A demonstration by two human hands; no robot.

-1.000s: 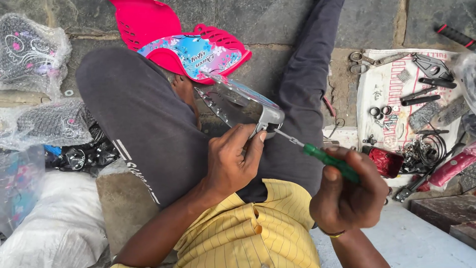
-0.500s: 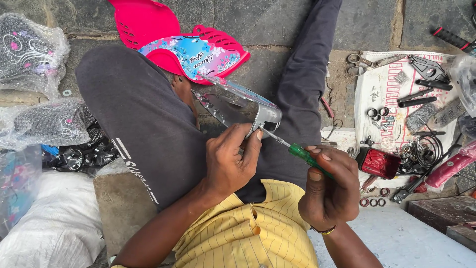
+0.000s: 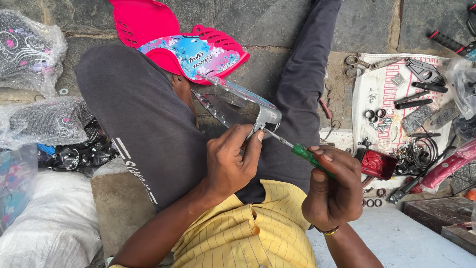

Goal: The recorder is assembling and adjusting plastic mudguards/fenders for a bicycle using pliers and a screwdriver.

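1. the left hand reached up from the lower left, fingers curled around the near end of a silver metal guard, thumb pressed beside its bracket.
2. the right hand was clenched around the green handle of a screwdriver, whose thin shaft slanted up-left so the tip met the bracket just beside the left thumb.
3. the guard lay across the lap between the dark trouser legs, its far end over a pink plastic panel.
4. a small red box sat open to the right of the right hand; its contents were too dark to make out.
5. a printed cloth on the stone floor carried scissors, rings and dark tools.
6. plastic bags at the left were cut off by the edge.
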